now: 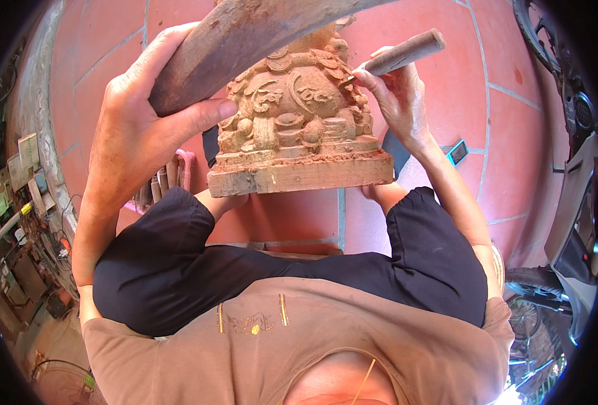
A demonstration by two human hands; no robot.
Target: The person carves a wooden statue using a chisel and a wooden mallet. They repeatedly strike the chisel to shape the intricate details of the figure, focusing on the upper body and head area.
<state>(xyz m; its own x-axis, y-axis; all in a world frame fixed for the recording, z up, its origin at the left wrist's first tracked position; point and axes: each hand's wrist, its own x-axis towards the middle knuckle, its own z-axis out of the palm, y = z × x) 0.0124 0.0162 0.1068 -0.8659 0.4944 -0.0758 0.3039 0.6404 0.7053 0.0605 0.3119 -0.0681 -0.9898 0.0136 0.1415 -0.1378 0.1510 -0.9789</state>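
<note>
A carved wooden sculpture (pixel 306 121) with rounded ornaments and a flat square base stands upright between my knees. My left hand (pixel 133 115), at its left, is closed around one end of a curved, dark wooden mallet (pixel 225 47). The mallet passes across the top of the view and hides part of the carving's upper end. On the right side, my right hand (pixel 400 101) pinches a chisel (pixel 407 52) near its blade. Its round wooden handle points up and to the right. The blade's tip is close to the carving's right side; I cannot tell whether it touches.
Several wooden-handled tools (pixel 164 183) lie beside a pink container (pixel 187 165) near my left knee. A small dark rectangular object (pixel 457 153) is on the red tiled floor (pixel 441 196). Clutter (pixel 29 223) lines the left edge; a motorbike (pixel 576 223) stands at the right.
</note>
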